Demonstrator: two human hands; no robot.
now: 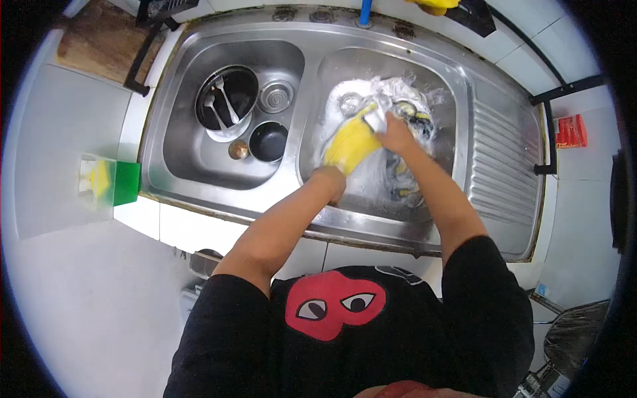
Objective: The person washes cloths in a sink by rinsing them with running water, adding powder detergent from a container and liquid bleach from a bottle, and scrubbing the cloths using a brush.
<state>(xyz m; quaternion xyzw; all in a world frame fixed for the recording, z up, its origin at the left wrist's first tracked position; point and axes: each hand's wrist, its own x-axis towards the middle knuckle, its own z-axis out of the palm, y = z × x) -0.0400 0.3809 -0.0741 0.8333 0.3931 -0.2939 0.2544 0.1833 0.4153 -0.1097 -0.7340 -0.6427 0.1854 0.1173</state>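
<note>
Stretched over the right basin is a yellow cloth-like piece (352, 144), wet and partly blurred. My left hand (330, 182) is closed on its lower end, near the basin's front edge. My right hand (398, 134) is closed around a small white block-shaped thing (375, 120), pressed against the upper part of the yellow piece; its exact kind is unclear. Beneath and around lie suds and soaked white cloth (391, 86), with dark and yellow bits (418, 123) showing to the right. A clear round vessel (350, 103) sits in the foam.
The left basin (186, 156) holds a dark pot (206, 86) with a fork and spoon, a small black pan (268, 141) and a copper-coloured round item (238, 149). A ribbed drainboard (504, 166) lies right. A green-and-white box (126, 183) stands left; black rails flank the sink.
</note>
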